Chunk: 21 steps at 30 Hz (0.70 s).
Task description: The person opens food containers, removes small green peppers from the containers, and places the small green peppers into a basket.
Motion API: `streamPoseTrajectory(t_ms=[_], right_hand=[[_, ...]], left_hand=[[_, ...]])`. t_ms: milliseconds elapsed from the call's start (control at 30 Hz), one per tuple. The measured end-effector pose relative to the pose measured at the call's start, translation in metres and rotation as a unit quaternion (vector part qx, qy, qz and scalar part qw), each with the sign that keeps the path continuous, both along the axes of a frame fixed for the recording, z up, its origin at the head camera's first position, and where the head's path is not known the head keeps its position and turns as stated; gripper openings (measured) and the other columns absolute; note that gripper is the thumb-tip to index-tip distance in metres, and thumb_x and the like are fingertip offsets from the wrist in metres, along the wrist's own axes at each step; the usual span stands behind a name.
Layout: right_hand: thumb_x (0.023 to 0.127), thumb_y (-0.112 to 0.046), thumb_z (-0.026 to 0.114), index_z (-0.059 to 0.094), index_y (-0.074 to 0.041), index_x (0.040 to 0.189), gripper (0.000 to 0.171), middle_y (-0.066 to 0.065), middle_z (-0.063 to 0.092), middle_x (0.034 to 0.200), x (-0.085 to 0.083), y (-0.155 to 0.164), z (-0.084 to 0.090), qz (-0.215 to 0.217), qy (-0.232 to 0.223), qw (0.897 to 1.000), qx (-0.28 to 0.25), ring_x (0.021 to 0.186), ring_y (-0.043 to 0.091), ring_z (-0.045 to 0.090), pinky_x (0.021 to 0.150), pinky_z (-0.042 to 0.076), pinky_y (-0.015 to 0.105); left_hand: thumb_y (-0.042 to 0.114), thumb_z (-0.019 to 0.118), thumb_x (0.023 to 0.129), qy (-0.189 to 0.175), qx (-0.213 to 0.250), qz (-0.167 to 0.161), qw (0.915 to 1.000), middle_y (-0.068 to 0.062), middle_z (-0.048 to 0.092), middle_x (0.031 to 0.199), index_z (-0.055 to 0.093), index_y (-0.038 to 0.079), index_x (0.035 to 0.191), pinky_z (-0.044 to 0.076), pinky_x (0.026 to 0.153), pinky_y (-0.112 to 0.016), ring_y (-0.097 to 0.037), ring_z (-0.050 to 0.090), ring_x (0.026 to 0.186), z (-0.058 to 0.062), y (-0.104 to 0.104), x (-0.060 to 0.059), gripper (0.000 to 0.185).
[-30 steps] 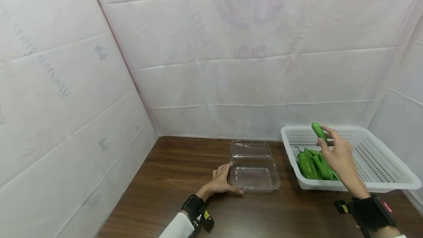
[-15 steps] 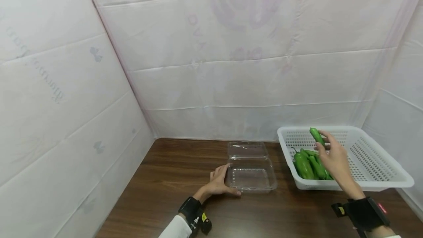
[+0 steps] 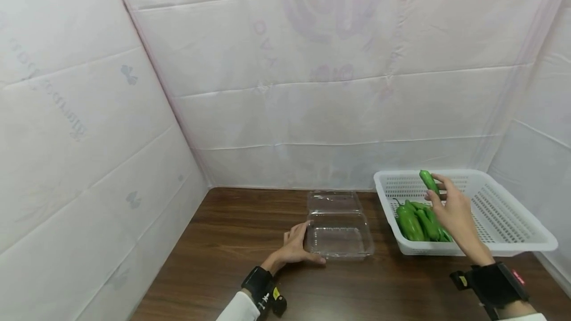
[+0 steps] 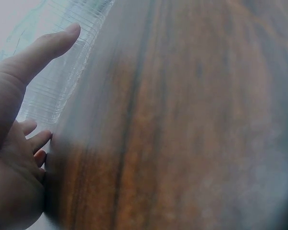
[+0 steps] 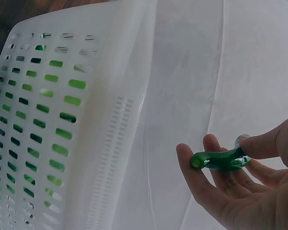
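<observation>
Peppers (image 3: 417, 221), green, lie heaped at the near-left end of a white slotted basket (image 3: 504, 212); beside it sits a bare clear clamshell box (image 3: 339, 234). Right hand (image 3: 455, 212) pinches one pepper (image 3: 429, 181) above the basket. Left hand (image 3: 296, 249) rests spread against the box's side.

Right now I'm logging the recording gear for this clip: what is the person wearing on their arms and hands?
Both hands are bare, with no gloves. The left hand has a black wrist strap carrying a small black device with a yellow label, and a white sleeve behind it. The right hand has a wider black wristband with a yellow tag and a red mark.
</observation>
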State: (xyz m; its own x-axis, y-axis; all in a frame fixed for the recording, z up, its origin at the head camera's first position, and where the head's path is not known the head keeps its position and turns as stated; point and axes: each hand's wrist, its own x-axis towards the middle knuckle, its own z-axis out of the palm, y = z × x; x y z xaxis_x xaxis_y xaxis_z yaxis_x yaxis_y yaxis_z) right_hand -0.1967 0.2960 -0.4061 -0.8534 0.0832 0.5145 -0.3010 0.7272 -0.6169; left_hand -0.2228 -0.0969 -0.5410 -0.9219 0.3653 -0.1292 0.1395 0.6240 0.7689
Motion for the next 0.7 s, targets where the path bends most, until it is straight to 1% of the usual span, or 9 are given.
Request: streamPoseTrajectory(t_ms=[33, 67, 133, 200, 267, 300, 367, 533, 700], right_hand=[[0.1, 0.006, 0.055, 0.044, 0.012, 0.144, 0.046, 0.041, 0.063, 0.112, 0.0, 0.001, 0.0, -0.002, 0.0, 1.0, 0.003, 0.086, 0.05, 0.068, 0.052, 0.048, 0.014], [0.1, 0.006, 0.056, 0.044, 0.012, 0.144, 0.046, 0.041, 0.063, 0.112, 0.0, 0.002, -0.001, -0.003, -0.001, 1.0, 0.003, 0.083, 0.044, 0.07, 0.052, 0.048, 0.014], [0.099, 0.006, 0.057, 0.044, 0.011, 0.144, 0.047, 0.041, 0.063, 0.111, 0.0, 0.004, -0.002, -0.003, -0.003, 1.0, 0.0, 0.075, 0.021, 0.071, 0.052, 0.048, 0.014], [0.099, 0.006, 0.058, 0.045, 0.011, 0.143, 0.047, 0.04, 0.064, 0.109, 0.001, 0.007, -0.004, -0.004, -0.002, 1.0, -0.001, 0.068, -0.003, 0.062, 0.052, 0.049, 0.015], [0.098, 0.006, 0.06, 0.045, 0.011, 0.143, 0.048, 0.04, 0.064, 0.107, 0.001, 0.008, -0.005, -0.004, -0.004, 1.0, -0.006, 0.069, -0.02, 0.048, 0.052, 0.049, 0.015], [0.098, 0.006, 0.06, 0.045, 0.011, 0.143, 0.048, 0.041, 0.065, 0.106, 0.001, 0.009, -0.006, -0.004, -0.003, 1.0, -0.008, 0.068, -0.024, 0.044, 0.051, 0.049, 0.016], [0.097, 0.006, 0.062, 0.046, 0.012, 0.142, 0.048, 0.04, 0.065, 0.105, 0.001, 0.01, -0.007, -0.007, 0.002, 1.0, -0.004, 0.069, -0.025, 0.042, 0.051, 0.048, 0.016], [0.095, 0.005, 0.065, 0.047, 0.012, 0.14, 0.048, 0.039, 0.067, 0.101, -0.001, 0.016, -0.008, -0.014, 0.013, 1.0, 0.009, 0.07, -0.025, 0.04, 0.05, 0.046, 0.018], [0.095, 0.004, 0.065, 0.046, 0.012, 0.14, 0.05, 0.039, 0.066, 0.102, -0.001, 0.022, -0.009, -0.01, 0.005, 1.0, 0.009, 0.073, -0.027, 0.039, 0.05, 0.048, 0.019]], left_hand=[[0.046, 0.094, 0.069, 0.0, 0.001, 0.0, 1.0, -0.011, 0.026, 0.164, 0.023, 0.022, 0.162, 0.023, 0.111, -0.059, -0.036, 0.018, 0.146, 0.0, 0.0, 0.0, 0.119], [0.046, 0.094, 0.069, 0.001, 0.001, -0.001, 1.0, -0.011, 0.026, 0.164, 0.023, 0.022, 0.162, 0.023, 0.111, -0.059, -0.036, 0.018, 0.146, 0.0, 0.0, 0.0, 0.119], [0.045, 0.094, 0.069, 0.001, 0.004, -0.001, 1.0, -0.011, 0.027, 0.164, 0.023, 0.021, 0.162, 0.022, 0.111, -0.059, -0.035, 0.018, 0.147, 0.0, 0.0, 0.0, 0.119], [0.046, 0.094, 0.069, 0.0, 0.004, -0.003, 1.0, -0.011, 0.027, 0.164, 0.023, 0.021, 0.162, 0.021, 0.111, -0.059, -0.035, 0.018, 0.147, 0.0, 0.0, 0.0, 0.119], [0.046, 0.093, 0.069, -0.001, 0.004, -0.004, 1.0, -0.011, 0.027, 0.164, 0.023, 0.02, 0.162, 0.021, 0.111, -0.058, -0.035, 0.018, 0.147, 0.001, 0.0, 0.0, 0.12], [0.046, 0.093, 0.069, -0.002, 0.005, -0.004, 1.0, -0.011, 0.027, 0.164, 0.022, 0.02, 0.162, 0.021, 0.111, -0.058, -0.035, 0.018, 0.147, 0.001, 0.0, 0.0, 0.12], [0.047, 0.093, 0.07, -0.002, 0.004, -0.006, 1.0, -0.011, 0.026, 0.164, 0.022, 0.02, 0.162, 0.022, 0.111, -0.058, -0.034, 0.019, 0.147, 0.001, 0.0, 0.0, 0.12], [0.046, 0.093, 0.07, 0.0, 0.008, -0.005, 1.0, -0.012, 0.027, 0.164, 0.023, 0.02, 0.162, 0.022, 0.11, -0.057, -0.035, 0.018, 0.147, 0.001, 0.0, 0.001, 0.119], [0.045, 0.094, 0.07, 0.001, 0.009, -0.001, 1.0, -0.012, 0.027, 0.163, 0.024, 0.02, 0.162, 0.023, 0.108, -0.055, -0.035, 0.018, 0.146, 0.001, 0.001, 0.001, 0.118]])
